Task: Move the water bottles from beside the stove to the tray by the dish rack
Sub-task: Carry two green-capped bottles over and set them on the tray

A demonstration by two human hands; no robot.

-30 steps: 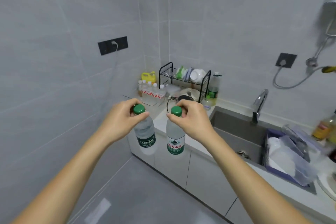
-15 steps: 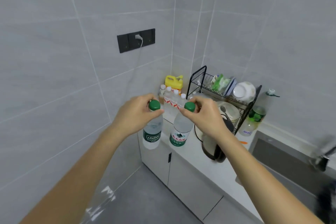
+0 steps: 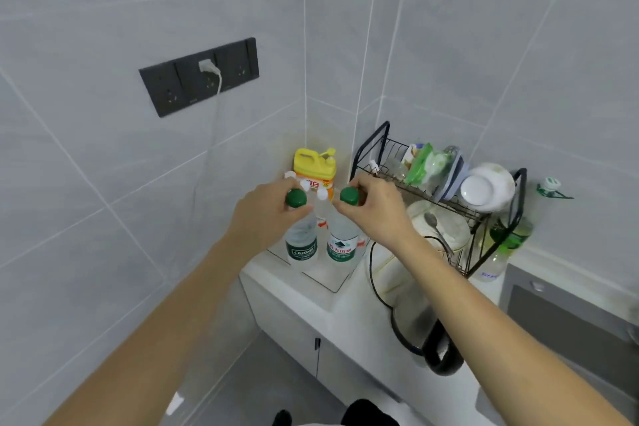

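Overhead, the grey tiled wall (image 3: 103,218) fills most of my view, with a dark socket strip (image 3: 198,76) on it and a white plug (image 3: 206,66) in the middle outlet. Below it the white surface (image 3: 345,304) runs along the corner toward the sink (image 3: 567,308) at the right edge. On that surface stands the black wire dish rack (image 3: 446,197), with white bowls (image 3: 484,187) and a green packet (image 3: 423,161) on its upper tier and a spoon (image 3: 434,221) lying on the plate beneath. A clear tray (image 3: 328,275) sits just beside the rack on its left, in the corner, and a yellow detergent jug (image 3: 314,169) stands behind it against the wall, with some small white-capped bottles in front of the jug.

My left hand (image 3: 266,214) has its fingers curled round the neck of the left water bottle (image 3: 301,242), pinching just under its green cap. My right hand (image 3: 373,206) grips the right water bottle (image 3: 342,240) the same way at its green cap. Both bottles are upright, side by side and close together, over the tray; I cannot tell whether their bases touch it. A tall green-tinted bottle (image 3: 508,235) stands at the far side of the rack.
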